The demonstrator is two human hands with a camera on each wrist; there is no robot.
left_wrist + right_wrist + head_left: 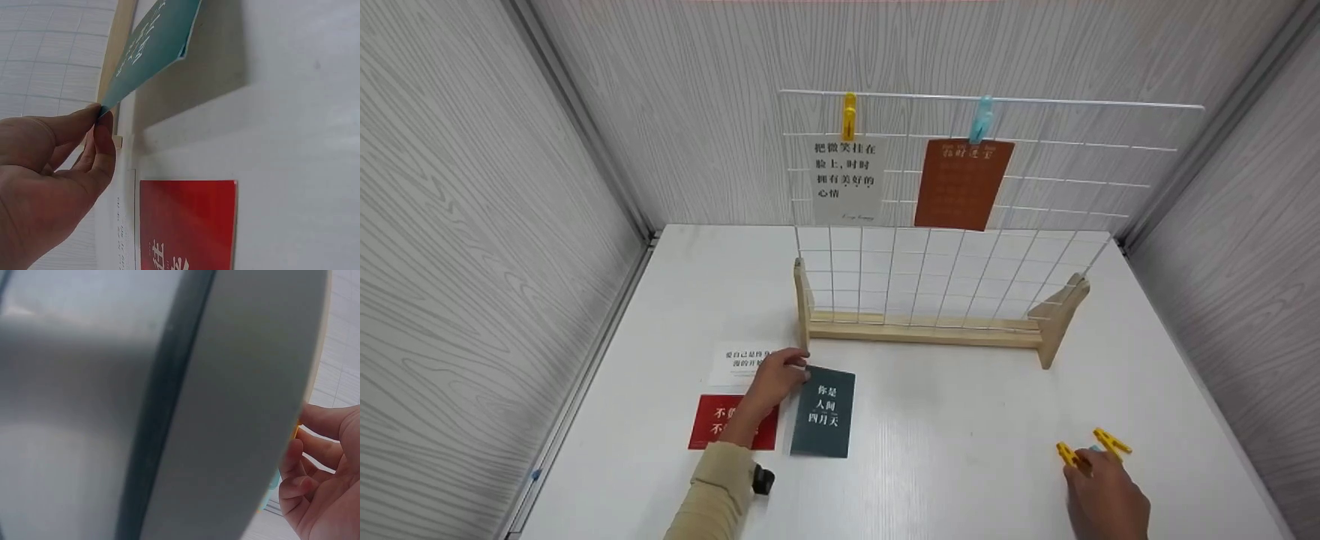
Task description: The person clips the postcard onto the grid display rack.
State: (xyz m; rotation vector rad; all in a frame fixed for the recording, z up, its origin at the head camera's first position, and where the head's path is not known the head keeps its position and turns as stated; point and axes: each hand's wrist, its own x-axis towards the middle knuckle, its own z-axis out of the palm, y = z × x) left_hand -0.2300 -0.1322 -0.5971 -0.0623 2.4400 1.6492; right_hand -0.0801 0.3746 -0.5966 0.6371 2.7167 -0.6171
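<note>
Between thumb and fingertips, my left hand (775, 382) pinches the top left corner of a dark green card (823, 439) with white characters. The left wrist view shows that card (157, 50) tilted above the table, casting a shadow. Below the left forearm lies a red card (712, 420), partly covered; a white card (731, 375) lies behind it. At the right, my right hand (1110, 495) pinches a yellow clothespin (1066, 453). A second yellow clothespin (1112, 441) lies beside the fingers, with a light blue piece (1096, 448) mostly hidden there.
A white wire grid (945, 259) stands in a wooden base (922, 334) at the back. On it a yellow clothespin (850, 116) holds a white card (847, 180), and a blue clothespin (981, 120) holds a rust-red card (964, 187). Grey panels enclose the table.
</note>
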